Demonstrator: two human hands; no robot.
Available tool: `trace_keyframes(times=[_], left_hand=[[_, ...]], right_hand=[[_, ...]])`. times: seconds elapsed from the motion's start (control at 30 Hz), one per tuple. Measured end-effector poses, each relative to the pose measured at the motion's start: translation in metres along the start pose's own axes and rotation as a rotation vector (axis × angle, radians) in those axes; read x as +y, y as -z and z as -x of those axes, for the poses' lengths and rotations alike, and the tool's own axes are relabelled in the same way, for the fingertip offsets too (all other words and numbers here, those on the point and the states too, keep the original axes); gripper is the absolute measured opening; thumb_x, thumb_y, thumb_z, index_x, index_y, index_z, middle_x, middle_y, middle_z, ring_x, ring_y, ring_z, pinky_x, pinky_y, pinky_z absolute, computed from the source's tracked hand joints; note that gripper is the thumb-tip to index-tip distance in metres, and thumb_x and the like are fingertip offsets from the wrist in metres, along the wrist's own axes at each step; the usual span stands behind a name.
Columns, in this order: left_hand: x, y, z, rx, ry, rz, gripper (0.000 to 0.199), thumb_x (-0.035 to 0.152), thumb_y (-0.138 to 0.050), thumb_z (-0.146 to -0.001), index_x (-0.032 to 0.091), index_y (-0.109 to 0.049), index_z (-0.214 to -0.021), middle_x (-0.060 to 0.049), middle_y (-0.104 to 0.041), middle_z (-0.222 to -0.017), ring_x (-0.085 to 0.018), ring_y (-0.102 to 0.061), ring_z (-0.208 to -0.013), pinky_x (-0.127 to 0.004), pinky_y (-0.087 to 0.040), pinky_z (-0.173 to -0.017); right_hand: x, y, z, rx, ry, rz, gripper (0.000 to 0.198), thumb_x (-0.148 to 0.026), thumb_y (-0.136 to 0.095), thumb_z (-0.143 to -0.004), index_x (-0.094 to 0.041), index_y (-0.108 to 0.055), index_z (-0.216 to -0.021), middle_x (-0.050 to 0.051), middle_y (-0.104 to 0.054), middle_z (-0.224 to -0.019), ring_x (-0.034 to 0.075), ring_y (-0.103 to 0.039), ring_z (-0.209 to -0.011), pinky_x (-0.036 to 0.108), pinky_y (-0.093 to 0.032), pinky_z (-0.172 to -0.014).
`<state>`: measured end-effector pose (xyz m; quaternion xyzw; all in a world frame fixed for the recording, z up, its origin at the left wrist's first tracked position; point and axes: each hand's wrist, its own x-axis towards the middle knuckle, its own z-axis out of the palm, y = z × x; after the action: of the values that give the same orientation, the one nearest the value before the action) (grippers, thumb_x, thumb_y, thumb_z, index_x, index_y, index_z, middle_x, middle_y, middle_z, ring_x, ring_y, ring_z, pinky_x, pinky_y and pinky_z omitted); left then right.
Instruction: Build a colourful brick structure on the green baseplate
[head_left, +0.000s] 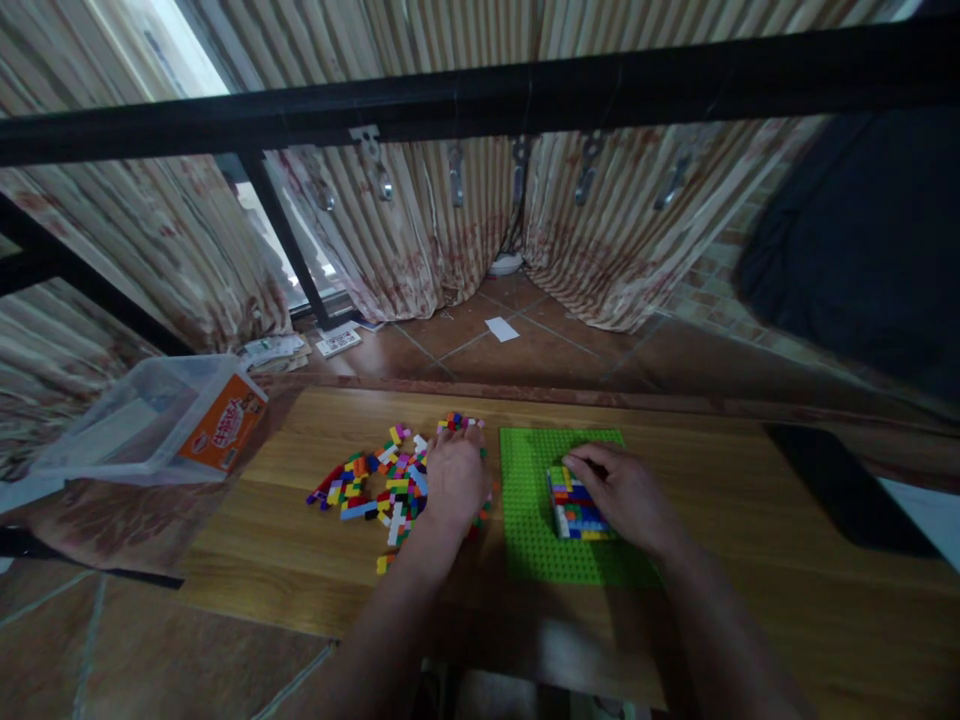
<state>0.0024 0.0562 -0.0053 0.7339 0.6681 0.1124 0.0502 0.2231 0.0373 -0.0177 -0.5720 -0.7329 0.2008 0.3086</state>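
Loose toy building bricks [397, 485] of many colours lie in a spread pile on the wooden table. My left hand [456, 480] is over the right side of this pile, back upward, fingers stretched towards bricks at its far edge. The fingertips are partly hidden, and no brick shows in them. On a green studded baseplate [525, 540] stands a low rectangular brick build [577, 515] in blue, yellow, red and white. My right hand [619, 495] covers its right side, with thumb and fingers closed at its far edge. Whether a separate brick is between those fingertips is hidden.
A clear plastic bin [150, 430] with an orange label is left of the wooden table [262, 560]. A dark flat object [840, 485] lies at the right, beside white paper [922, 510]. A black metal bar [480, 100] with hooks crosses in front of striped curtains.
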Motion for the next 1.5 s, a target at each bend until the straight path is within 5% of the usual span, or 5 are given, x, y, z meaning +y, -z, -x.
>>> trace_keyframes(times=[0.17,0.4,0.6,1.0,1.5], left_hand=[[-0.006,0.002,-0.003,0.029,0.068,0.199,0.018,0.012,-0.053,-0.079,0.018,-0.068,-0.088,-0.009,-0.072,-0.085,-0.027,-0.064,-0.093,-0.039,-0.046,-0.084],[-0.001,0.006,0.000,-0.018,0.250,1.363,0.018,0.019,-0.070,-0.072,0.016,-0.074,-0.089,-0.006,-0.073,-0.098,-0.018,-0.066,-0.092,-0.030,-0.049,-0.086],[0.033,0.019,0.018,-0.123,0.313,1.770,0.022,0.020,-0.080,-0.062,0.015,-0.071,-0.082,-0.001,-0.070,-0.079,-0.012,-0.065,-0.072,-0.023,-0.048,-0.071],[0.048,0.026,0.024,-0.085,0.165,1.689,0.016,0.023,-0.076,-0.069,0.014,-0.068,-0.079,0.001,-0.065,-0.071,-0.011,-0.060,-0.069,-0.024,-0.048,-0.072],[0.053,0.021,0.023,-0.215,0.431,1.740,0.024,0.020,-0.078,-0.066,0.013,-0.070,-0.087,-0.002,-0.069,-0.072,-0.010,-0.062,-0.062,-0.022,-0.047,-0.063]], right_hand=[[-0.001,-0.001,-0.001,0.010,-0.006,-0.029,0.027,-0.038,-0.048,-0.093,-0.023,-0.068,-0.082,0.003,-0.069,-0.083,0.020,-0.062,-0.081,0.033,-0.044,-0.077],[-0.023,-0.010,0.001,0.130,-0.055,-0.270,0.023,-0.039,-0.053,-0.091,-0.023,-0.069,-0.092,0.004,-0.070,-0.096,0.020,-0.063,-0.091,0.034,-0.047,-0.083],[-0.053,-0.023,0.000,0.171,-0.169,-0.731,0.028,-0.044,-0.066,-0.081,-0.022,-0.069,-0.099,0.003,-0.071,-0.086,0.017,-0.064,-0.079,0.031,-0.050,-0.074],[-0.062,-0.013,0.001,0.189,-0.228,-0.897,0.022,-0.043,-0.073,-0.075,-0.022,-0.074,-0.080,0.000,-0.071,-0.072,0.014,-0.064,-0.067,0.027,-0.051,-0.068],[-0.021,0.025,0.006,0.306,-0.186,-0.699,0.020,-0.036,-0.073,-0.075,-0.024,-0.073,-0.091,0.001,-0.072,-0.085,0.016,-0.063,-0.077,0.031,-0.051,-0.073]])
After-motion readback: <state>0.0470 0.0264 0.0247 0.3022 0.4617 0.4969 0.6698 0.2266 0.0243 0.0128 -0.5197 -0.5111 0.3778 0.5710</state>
